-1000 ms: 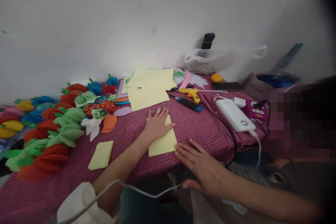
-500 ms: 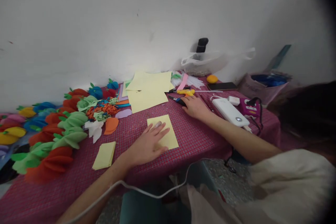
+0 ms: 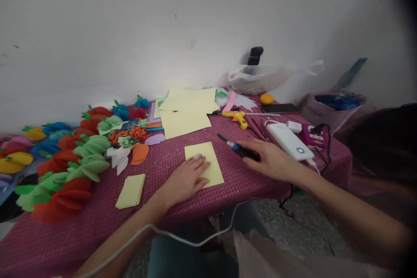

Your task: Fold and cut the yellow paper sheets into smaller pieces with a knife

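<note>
My left hand (image 3: 184, 178) lies flat, fingers stretched out, on the lower left of a folded pale yellow sheet (image 3: 208, 160) on the red checked tablecloth (image 3: 228, 169). My right hand (image 3: 269, 160) is closed round a black and blue utility knife (image 3: 233, 144), whose tip points left and hovers just right of the sheet. A small stack of folded yellow paper (image 3: 131, 190) lies to the left of my left arm.
Larger yellow sheets (image 3: 187, 110) lie further back. Paper flowers in red, green, blue and yellow (image 3: 70, 160) crowd the left side. A yellow glue gun (image 3: 237, 116), white power bank (image 3: 289, 140), phone (image 3: 280, 108) and plastic bag (image 3: 260, 77) sit at the right. A white cable (image 3: 182, 236) hangs below the table edge.
My right hand reached back to the knife near the glue gun, picked it up and brought it forward towards the folded sheet. My left hand slid slightly down the sheet.
</note>
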Tool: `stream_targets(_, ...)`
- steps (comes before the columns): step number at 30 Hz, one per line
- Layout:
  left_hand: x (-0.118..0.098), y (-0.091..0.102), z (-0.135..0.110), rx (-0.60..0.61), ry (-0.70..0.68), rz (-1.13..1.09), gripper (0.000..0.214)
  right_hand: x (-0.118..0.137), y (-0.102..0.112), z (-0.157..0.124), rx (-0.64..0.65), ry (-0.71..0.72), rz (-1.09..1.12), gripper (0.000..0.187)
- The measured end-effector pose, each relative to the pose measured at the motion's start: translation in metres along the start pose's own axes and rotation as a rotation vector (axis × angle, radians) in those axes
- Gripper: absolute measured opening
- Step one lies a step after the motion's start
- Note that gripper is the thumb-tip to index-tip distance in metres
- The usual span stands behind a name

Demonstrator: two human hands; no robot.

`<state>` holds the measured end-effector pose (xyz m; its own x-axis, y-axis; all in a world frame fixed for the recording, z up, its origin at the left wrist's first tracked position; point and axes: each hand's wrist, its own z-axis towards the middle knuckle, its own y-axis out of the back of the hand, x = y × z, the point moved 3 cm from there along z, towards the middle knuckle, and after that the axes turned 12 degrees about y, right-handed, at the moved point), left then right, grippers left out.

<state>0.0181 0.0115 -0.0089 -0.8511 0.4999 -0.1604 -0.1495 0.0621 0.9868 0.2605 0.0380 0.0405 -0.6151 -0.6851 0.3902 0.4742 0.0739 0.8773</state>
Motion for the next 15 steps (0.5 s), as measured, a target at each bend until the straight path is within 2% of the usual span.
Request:
stream_targets(4,-0.002,0.001,0.011,-0.024,0.003,-0.035,0.043,0.033,-0.002,-0.063,0.121,0.008,-0.012,0.056)
stream_targets(7,-0.006,0.006,0.021,0.000,-0.060,-0.090,0.042,0.056,-0.011,-0.089,0.205,0.028,-0.002,0.059)
stream_targets(10,-0.007,0.008,0.027,0.060,-0.098,-0.140,0.047,0.068,-0.019,-0.097,0.253,0.027,-0.003,0.060)
stream_targets(15,0.001,0.003,0.028,0.111,-0.099,-0.196,0.050,0.063,-0.028,-0.091,0.299,0.011,0.004,0.060)
